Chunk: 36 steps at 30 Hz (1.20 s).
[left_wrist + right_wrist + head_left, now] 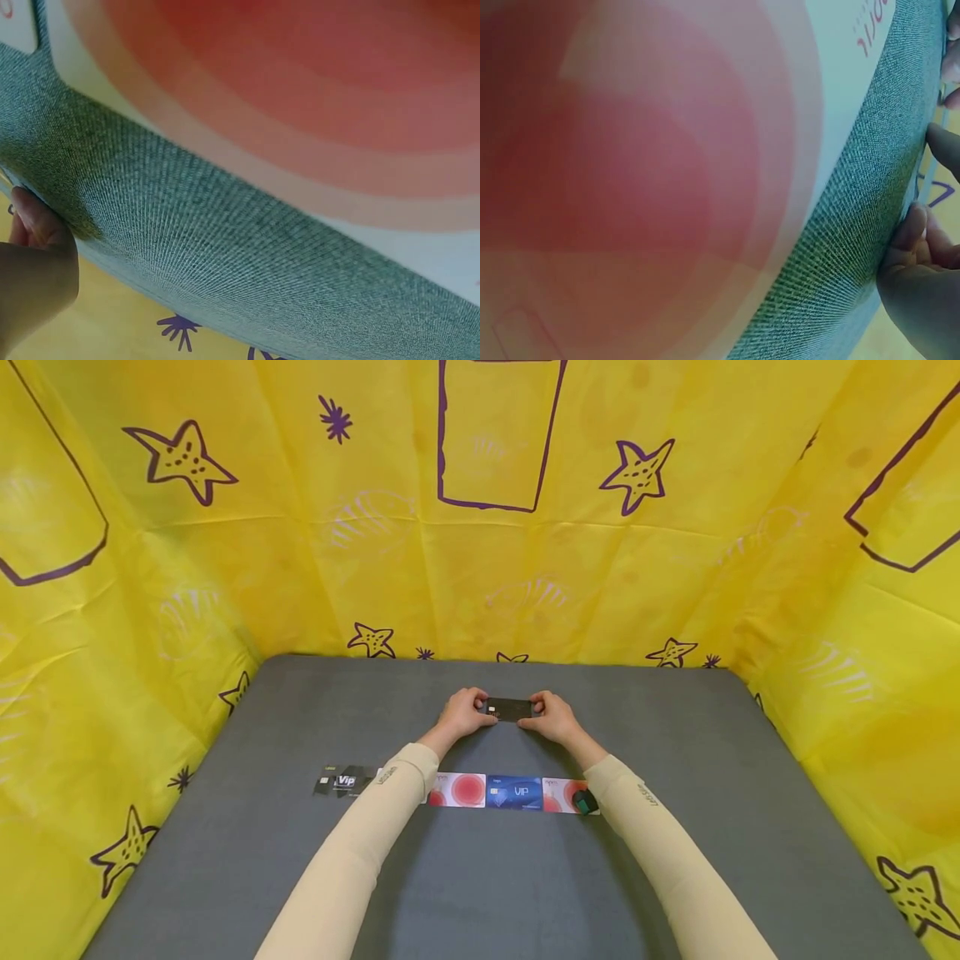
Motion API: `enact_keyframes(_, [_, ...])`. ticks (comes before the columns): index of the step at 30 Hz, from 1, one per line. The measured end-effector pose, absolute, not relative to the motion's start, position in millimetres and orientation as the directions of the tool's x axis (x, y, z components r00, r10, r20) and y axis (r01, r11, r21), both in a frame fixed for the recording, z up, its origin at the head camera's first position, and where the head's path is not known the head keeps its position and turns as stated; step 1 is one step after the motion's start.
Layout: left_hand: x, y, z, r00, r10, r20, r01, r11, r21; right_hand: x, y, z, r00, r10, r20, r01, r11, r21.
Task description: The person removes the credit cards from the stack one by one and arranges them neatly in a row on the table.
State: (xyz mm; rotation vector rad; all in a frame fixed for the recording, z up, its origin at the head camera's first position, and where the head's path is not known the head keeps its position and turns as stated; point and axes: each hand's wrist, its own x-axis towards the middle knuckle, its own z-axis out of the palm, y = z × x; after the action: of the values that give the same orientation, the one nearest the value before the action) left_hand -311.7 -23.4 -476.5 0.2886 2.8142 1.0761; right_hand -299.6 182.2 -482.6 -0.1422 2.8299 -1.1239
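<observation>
Both hands meet at a black card with a small chip, toward the far side of the grey table. The left hand pinches its left end, thumb at the near edge and fingers at the far edge. At the other end, the right hand pinches the card the same way. The left wrist view catches the left hand only at its lower left edge. In the right wrist view, the right hand appears at the right edge, with fingers of the other hand above it.
Nearer than the hands, cards lie in a row: a black Vip card, a red-circle card, a blue VIP card and another red-circle card. The sleeves partly cover this row. Yellow cloth walls the grey table.
</observation>
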Motion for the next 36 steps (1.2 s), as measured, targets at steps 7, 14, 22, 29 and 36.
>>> enact_keyframes(7, [-312.0, -23.6, -477.2, -0.975, 0.216, -0.052, 0.127, 0.732, 0.669, -300.4, 181.8, -482.8, -0.991, -0.118, -0.064, -0.040, 0.715, -0.698])
enact_keyframes(14, [-311.1, -23.4, -477.6, -0.979, 0.199, -0.054, 0.108, 0.719, 0.686, -299.3, 180.6, -482.3, -0.992, -0.111, -0.056, -0.038, 0.699, -0.714])
enact_keyframes(22, [-309.6, -20.6, -478.0, -0.983, 0.178, -0.037, 0.098, 0.687, 0.720, -298.5, 180.7, -484.7, -0.994, -0.109, -0.026, -0.057, 0.687, -0.725])
enact_keyframes(29, [-305.7, -19.3, -476.5, -0.985, 0.169, -0.023, 0.094, 0.655, 0.750, -296.8, 180.6, -486.1, -0.992, -0.125, -0.001, -0.083, 0.660, -0.746])
enact_keyframes(36, [-306.6, -18.8, -480.0, -0.985, 0.172, -0.026, 0.089, 0.627, 0.774, -295.4, 179.9, -486.2, -0.992, -0.123, 0.036, -0.108, 0.649, -0.753])
